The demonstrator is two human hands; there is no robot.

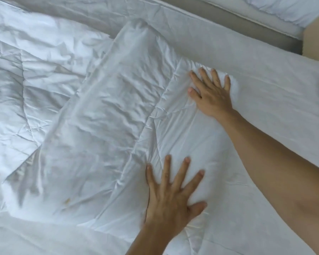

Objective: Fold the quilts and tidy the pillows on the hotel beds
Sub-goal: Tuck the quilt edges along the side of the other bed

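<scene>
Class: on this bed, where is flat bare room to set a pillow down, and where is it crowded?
Free: the smooth sheet strip between the folded quilt and the far mattress edge. Crowded: the quilt fills the middle and left, with the left hand and right hand pressing on it.

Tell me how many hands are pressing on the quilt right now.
2. The left hand lies flat, fingers spread, on the quilt near the bottom; the right hand lies flat on it farther up, to the right.

Left hand (170, 197) and right hand (211, 94) lie flat, fingers spread, both bare forearms extended.
</scene>
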